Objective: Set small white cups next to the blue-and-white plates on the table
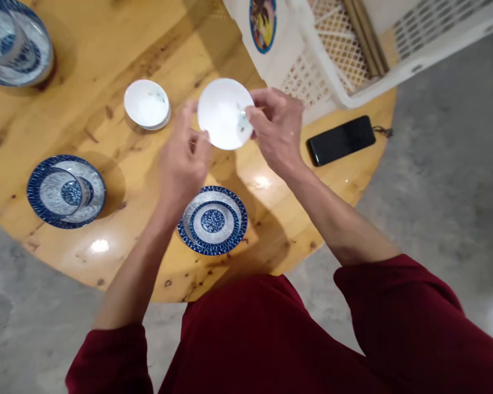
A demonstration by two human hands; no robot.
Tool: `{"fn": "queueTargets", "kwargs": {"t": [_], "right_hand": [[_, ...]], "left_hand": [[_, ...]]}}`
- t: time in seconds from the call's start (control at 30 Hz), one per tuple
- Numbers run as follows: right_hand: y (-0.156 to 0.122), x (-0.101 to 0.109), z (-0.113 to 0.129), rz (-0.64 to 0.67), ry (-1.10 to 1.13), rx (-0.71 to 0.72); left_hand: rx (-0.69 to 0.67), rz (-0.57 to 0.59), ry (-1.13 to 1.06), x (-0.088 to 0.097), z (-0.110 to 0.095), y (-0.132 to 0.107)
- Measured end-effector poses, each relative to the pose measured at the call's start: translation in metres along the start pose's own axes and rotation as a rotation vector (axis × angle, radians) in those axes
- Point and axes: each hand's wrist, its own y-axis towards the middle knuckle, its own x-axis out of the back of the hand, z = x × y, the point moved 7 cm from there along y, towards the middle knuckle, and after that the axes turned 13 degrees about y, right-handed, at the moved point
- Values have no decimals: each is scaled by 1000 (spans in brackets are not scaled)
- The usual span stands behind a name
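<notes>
A small white dish with a faint green mark is held up above the wooden table, between my two hands. My right hand pinches its right rim, thumb on the upper face. At the left rim is my left hand, slightly blurred, its thumb and fingers closed on the edge. Left of it stands a short stack of similar white dishes. Below my hands, near the table's front edge, lies a blue-and-white patterned plate with a matching bowl or dish on it.
To the left a blue-rimmed plate carries a tilted bowl. Another blue-and-white set sits at the upper left. A white plastic basket stands at the upper right; a black phone lies by the round table's right edge.
</notes>
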Motion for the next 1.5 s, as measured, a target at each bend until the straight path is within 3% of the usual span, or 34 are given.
{"fn": "queueTargets", "kwargs": {"t": [0.1,0.2,0.33,0.47,0.73,1.1,1.5], "right_hand": [[-54,59,-38,-68,-51,-16],[-107,101,-91,-129,12,-102],[-156,113,-150,-127,85,-214],[-178,102,-179,-108,110,-267],[-190,89,-190,-104,162,-314],[-191,95,-196,-110,137,-295],[-186,88,-191,-55,162,-262]], "left_hand": [[-41,133,-141,-44,-41,-53],[-16,307,-274,-97,-58,-102],[69,479,-551,-159,-55,-157],[158,525,-598,-191,-39,-191],[211,433,-631,-198,-23,-200],[251,472,-639,-204,-14,-205],[171,484,-578,-199,-22,-201]]}}
